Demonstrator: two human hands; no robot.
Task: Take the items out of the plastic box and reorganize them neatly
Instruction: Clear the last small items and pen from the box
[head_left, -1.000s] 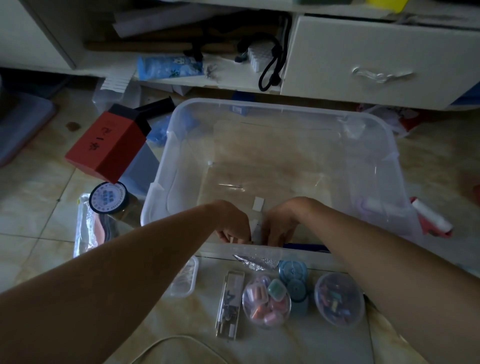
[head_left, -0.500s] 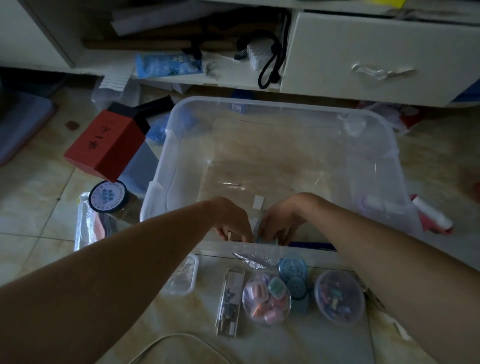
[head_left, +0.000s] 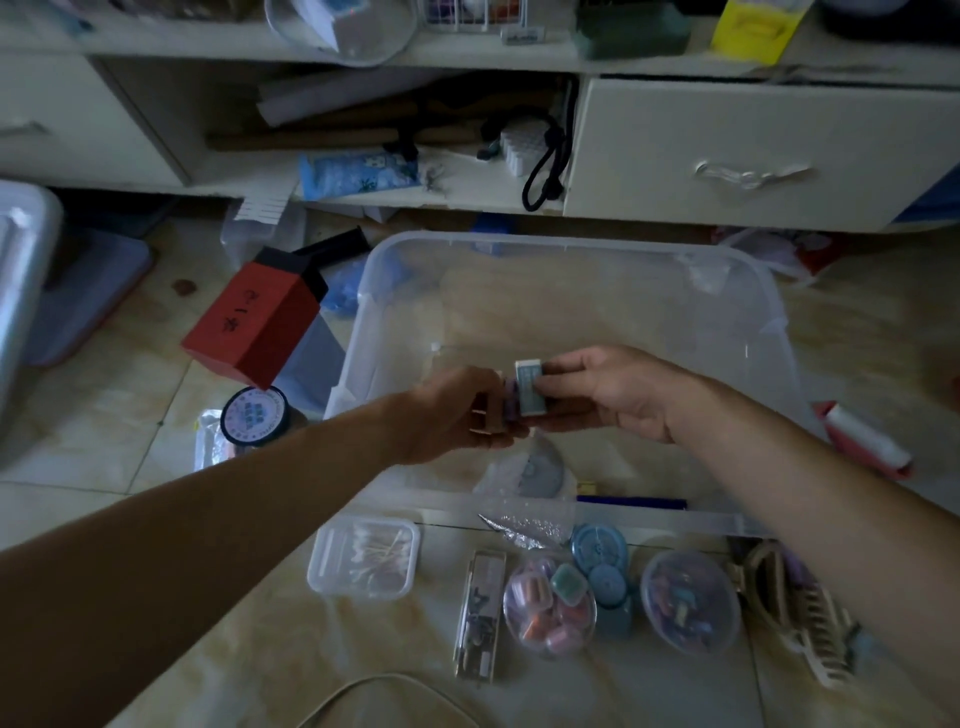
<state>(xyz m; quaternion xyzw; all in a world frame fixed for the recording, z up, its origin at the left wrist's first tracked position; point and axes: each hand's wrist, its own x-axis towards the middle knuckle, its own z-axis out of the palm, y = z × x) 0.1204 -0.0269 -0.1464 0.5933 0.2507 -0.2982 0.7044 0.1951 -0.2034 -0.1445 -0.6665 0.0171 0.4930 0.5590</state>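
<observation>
Along the lower edge of the frame, items already taken out are lying in a row on the tiled floor: a clear box of cotton swabs (head_left: 363, 564), a flat metal case (head_left: 478, 616), a round tub of coloured bits (head_left: 549, 608), blue round cases (head_left: 602, 561), a second round tub (head_left: 690, 600) and a beige hair claw (head_left: 800, 618) at lower right

Just above them, at centre frame, the plastic box (head_left: 769, 322) is sitting nearly emptied; a disc in a clear sleeve (head_left: 535, 470) and a dark blue stick (head_left: 631, 503) are lying against its near wall

Over the box, small items are being held between both hands. The left hand (head_left: 447, 415) is curled round a small stack of flat pieces (head_left: 501, 410), beige and purple, what they are cannot be told. The right hand (head_left: 613, 389) is pinching a small pale-blue rectangular box (head_left: 531, 388) by its right side, its long axis running up and down the frame. This box is touching the stack's right side, so the two hands are equally near it, and it looks as if the pieces are being gathered into one bundle

At left centre, a red carton (head_left: 254, 332) and a roll of tape (head_left: 254, 415) are lying outside the box; at the top, a cluttered shelf unit with a drawer (head_left: 753, 150) is standing
</observation>
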